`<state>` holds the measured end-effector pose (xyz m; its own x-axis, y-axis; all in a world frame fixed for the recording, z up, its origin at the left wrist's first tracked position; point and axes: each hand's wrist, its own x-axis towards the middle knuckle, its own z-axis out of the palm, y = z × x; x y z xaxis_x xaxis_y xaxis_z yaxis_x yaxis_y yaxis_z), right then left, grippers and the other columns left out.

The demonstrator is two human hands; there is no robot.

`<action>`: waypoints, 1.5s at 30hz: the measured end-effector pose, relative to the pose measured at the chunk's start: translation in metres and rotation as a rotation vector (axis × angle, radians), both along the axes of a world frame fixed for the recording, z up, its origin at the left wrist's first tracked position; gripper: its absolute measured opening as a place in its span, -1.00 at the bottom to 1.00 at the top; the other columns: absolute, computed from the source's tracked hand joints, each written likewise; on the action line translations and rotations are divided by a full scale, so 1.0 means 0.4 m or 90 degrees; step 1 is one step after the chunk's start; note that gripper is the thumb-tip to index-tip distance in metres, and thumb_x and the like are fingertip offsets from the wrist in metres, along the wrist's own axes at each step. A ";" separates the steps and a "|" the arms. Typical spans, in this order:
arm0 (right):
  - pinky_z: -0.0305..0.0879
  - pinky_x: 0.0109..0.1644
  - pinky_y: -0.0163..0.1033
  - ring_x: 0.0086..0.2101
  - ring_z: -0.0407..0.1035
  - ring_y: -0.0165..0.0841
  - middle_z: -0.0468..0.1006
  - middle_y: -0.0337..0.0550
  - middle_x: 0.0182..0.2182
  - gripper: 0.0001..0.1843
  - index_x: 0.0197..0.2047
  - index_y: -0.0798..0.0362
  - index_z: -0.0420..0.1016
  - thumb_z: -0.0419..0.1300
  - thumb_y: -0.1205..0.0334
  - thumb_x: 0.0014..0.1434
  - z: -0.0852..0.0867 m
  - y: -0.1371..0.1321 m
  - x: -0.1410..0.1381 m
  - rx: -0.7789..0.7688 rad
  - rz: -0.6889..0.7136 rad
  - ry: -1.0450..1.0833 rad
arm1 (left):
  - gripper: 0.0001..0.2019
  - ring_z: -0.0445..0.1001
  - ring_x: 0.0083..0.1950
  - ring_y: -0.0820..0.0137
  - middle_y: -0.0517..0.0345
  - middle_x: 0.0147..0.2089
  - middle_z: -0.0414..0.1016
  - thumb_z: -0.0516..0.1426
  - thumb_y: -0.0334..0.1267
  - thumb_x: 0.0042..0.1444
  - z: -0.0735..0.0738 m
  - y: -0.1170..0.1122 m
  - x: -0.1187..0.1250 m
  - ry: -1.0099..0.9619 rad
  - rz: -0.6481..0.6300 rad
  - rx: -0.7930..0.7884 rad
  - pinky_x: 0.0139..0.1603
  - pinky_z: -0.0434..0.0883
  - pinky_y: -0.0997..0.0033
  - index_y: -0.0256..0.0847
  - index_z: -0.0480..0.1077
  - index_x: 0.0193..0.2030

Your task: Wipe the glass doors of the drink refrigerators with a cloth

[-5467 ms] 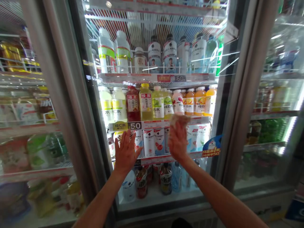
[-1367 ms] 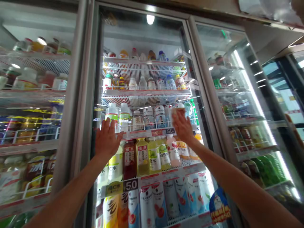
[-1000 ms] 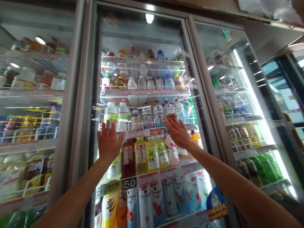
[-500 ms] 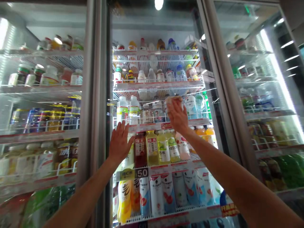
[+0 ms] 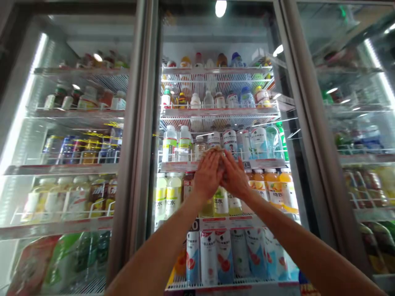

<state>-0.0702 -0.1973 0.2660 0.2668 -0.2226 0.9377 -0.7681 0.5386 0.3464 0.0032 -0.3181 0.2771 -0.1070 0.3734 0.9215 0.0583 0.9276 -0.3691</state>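
Observation:
My left hand (image 5: 207, 176) and my right hand (image 5: 236, 174) meet in front of the middle glass door of a drinks fridge. Between them is a light, crumpled cloth (image 5: 217, 149), its top edge showing above the fingers and the rest hidden. Fingers of both hands are pressed together on the cloth, thumbs side close to each other. Behind the glass, right at hand height, stand bottles with white labels (image 5: 220, 201) and a shelf edge with price strips (image 5: 179, 166).
Shelves of bottles and cartons (image 5: 210, 255) fill the middle fridge. Metal door frames (image 5: 140, 123) stand on either side. Another glass-fronted section with drinks (image 5: 77, 193) is to the left, and one more (image 5: 367, 181) to the right.
My left hand has gone from open against the glass at the left to the cloth. My right hand has come down and inward with the cloth, so the hands now meet.

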 end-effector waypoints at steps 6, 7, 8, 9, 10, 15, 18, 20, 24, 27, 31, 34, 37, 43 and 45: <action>-0.16 0.29 0.18 0.28 -0.03 -0.17 0.11 0.06 0.28 -0.40 0.34 0.02 -0.09 -0.08 0.14 0.26 -0.010 0.110 -0.081 -0.114 -0.113 -0.038 | -0.47 -0.11 0.41 0.19 -0.12 0.35 0.06 -0.12 -0.06 0.24 0.040 -0.034 -0.028 0.021 0.046 -0.026 0.38 0.01 0.01 -0.30 0.07 0.27; -0.14 0.28 0.18 0.28 -0.03 -0.17 0.11 0.06 0.28 -0.41 0.33 0.02 -0.07 -0.09 0.14 0.27 -0.012 0.109 -0.081 -0.134 -0.124 -0.044 | -0.50 -0.10 0.41 0.20 -0.08 0.35 0.08 -0.11 -0.09 0.24 0.057 -0.084 -0.003 0.025 0.047 -0.041 0.38 0.01 0.04 -0.26 0.10 0.26; -0.13 0.28 0.18 0.28 -0.03 -0.16 0.11 0.07 0.28 -0.42 0.32 0.03 -0.05 -0.10 0.14 0.27 -0.013 0.105 -0.079 -0.154 -0.133 -0.050 | -0.51 -0.11 0.41 0.18 -0.08 0.35 0.08 -0.09 -0.09 0.22 0.077 -0.140 0.025 0.047 0.055 -0.020 0.38 0.00 0.02 -0.27 0.12 0.24; -0.11 0.27 0.18 0.28 -0.04 -0.15 0.12 0.07 0.28 -0.43 0.32 0.04 -0.03 -0.10 0.14 0.27 -0.013 0.099 -0.076 -0.169 -0.139 -0.057 | -0.51 -0.12 0.41 0.13 -0.12 0.36 0.05 -0.07 -0.13 0.21 0.099 -0.192 0.053 0.081 0.069 0.032 0.37 0.00 -0.02 -0.29 0.14 0.23; -0.10 0.27 0.17 0.28 -0.05 -0.14 0.12 0.06 0.28 -0.44 0.31 0.04 -0.01 -0.10 0.13 0.27 -0.013 0.092 -0.074 -0.180 -0.144 -0.062 | -0.51 -0.12 0.41 0.09 -0.15 0.36 0.02 -0.06 -0.17 0.19 0.118 -0.235 0.077 0.120 0.086 0.093 0.37 0.00 -0.06 -0.32 0.15 0.23; -0.09 0.28 0.14 0.30 -0.10 -0.15 0.16 -0.03 0.27 -0.50 0.25 0.01 0.13 -0.08 0.13 0.26 -0.012 0.085 -0.070 -0.177 -0.141 -0.066 | -0.51 -0.09 0.40 0.09 -0.14 0.34 0.06 -0.04 -0.26 0.13 0.085 -0.162 0.064 0.132 0.104 0.155 0.37 -0.02 -0.06 -0.34 0.14 0.22; -0.08 0.28 0.11 0.29 -0.07 -0.18 0.20 -0.04 0.25 -0.53 0.22 0.02 0.18 -0.08 0.16 0.26 -0.012 0.099 -0.076 -0.168 -0.127 -0.056 | -0.43 -0.17 0.42 0.15 -0.13 0.36 0.02 -0.02 -0.09 0.16 -0.012 -0.033 -0.003 0.012 0.096 -0.076 0.38 -0.01 0.04 -0.36 0.08 0.25; -0.08 0.28 0.10 0.28 -0.05 -0.20 0.21 -0.05 0.24 -0.52 0.23 0.02 0.18 -0.08 0.17 0.26 -0.014 0.107 -0.079 -0.155 -0.119 -0.050 | -0.47 -0.10 0.41 0.18 -0.06 0.35 0.07 -0.04 -0.05 0.19 -0.044 -0.028 -0.012 -0.003 0.095 -0.159 0.35 0.06 0.07 -0.27 0.09 0.24; -0.10 0.29 0.11 0.29 -0.06 -0.21 0.19 -0.06 0.26 -0.50 0.26 0.00 0.12 -0.09 0.17 0.26 -0.022 0.106 -0.081 -0.161 -0.113 -0.054 | -0.54 -0.07 0.40 0.16 -0.11 0.33 0.09 -0.05 -0.20 0.19 0.014 -0.185 0.059 0.096 0.086 -0.031 0.33 0.09 0.02 -0.27 0.11 0.21; -0.14 0.29 0.14 0.29 -0.08 -0.18 0.16 -0.04 0.27 -0.48 0.28 0.00 0.10 -0.08 0.15 0.25 -0.027 0.098 -0.080 -0.171 -0.115 -0.063 | -0.58 -0.10 0.40 0.12 -0.11 0.34 0.04 -0.04 -0.35 0.10 0.044 -0.232 0.085 0.190 0.067 0.149 0.35 0.02 -0.08 -0.27 0.18 0.13; -0.15 0.29 0.14 0.29 -0.08 -0.19 0.14 -0.07 0.28 -0.46 0.29 -0.04 0.07 -0.07 0.15 0.25 -0.029 0.101 -0.084 -0.168 -0.108 -0.064 | -0.66 -0.10 0.40 0.15 -0.06 0.33 0.09 0.04 -0.24 0.06 -0.043 -0.116 0.041 0.086 0.035 0.038 0.36 0.05 -0.02 -0.24 0.25 0.00; -0.12 0.29 0.11 0.29 -0.06 -0.21 0.16 -0.08 0.27 -0.48 0.27 -0.05 0.10 -0.07 0.17 0.24 -0.028 0.109 -0.087 -0.154 -0.103 -0.054 | -0.70 -0.03 0.38 0.18 -0.03 0.30 0.17 0.01 -0.19 0.11 -0.075 -0.094 0.047 0.003 0.061 -0.072 0.33 0.09 0.01 -0.23 0.27 -0.03; -0.12 0.29 0.10 0.29 -0.06 -0.20 0.17 -0.06 0.27 -0.49 0.26 -0.02 0.12 -0.06 0.17 0.24 -0.029 0.109 -0.087 -0.154 -0.105 -0.058 | -0.63 -0.01 0.38 0.17 -0.01 0.28 0.19 -0.01 -0.30 0.10 -0.030 -0.172 0.102 0.038 0.089 0.043 0.32 0.10 0.01 -0.22 0.25 0.07; -0.17 0.30 0.15 0.30 -0.11 -0.16 0.10 -0.11 0.30 -0.45 0.29 -0.07 0.05 -0.07 0.17 0.23 -0.030 0.107 -0.081 -0.151 -0.102 -0.084 | -0.45 -0.21 0.43 0.20 -0.05 0.36 0.06 -0.05 -0.30 0.13 -0.085 -0.194 0.097 0.051 0.097 -0.050 0.38 -0.02 0.03 -0.27 0.03 0.30; -0.16 0.29 0.14 0.30 -0.10 -0.17 0.11 -0.11 0.29 -0.45 0.30 -0.07 0.04 -0.08 0.18 0.23 -0.029 0.111 -0.080 -0.143 -0.101 -0.087 | -0.46 -0.23 0.43 0.26 0.02 0.34 0.11 -0.05 -0.25 0.16 -0.127 -0.180 0.081 -0.025 0.086 -0.206 0.38 0.01 0.12 -0.20 0.03 0.30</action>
<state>-0.1021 -0.1531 0.2543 0.1131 -0.0342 0.9930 -0.6991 0.7075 0.1040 0.0358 -0.3900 0.2262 -0.2082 0.6255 0.7519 -0.0367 0.7633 -0.6451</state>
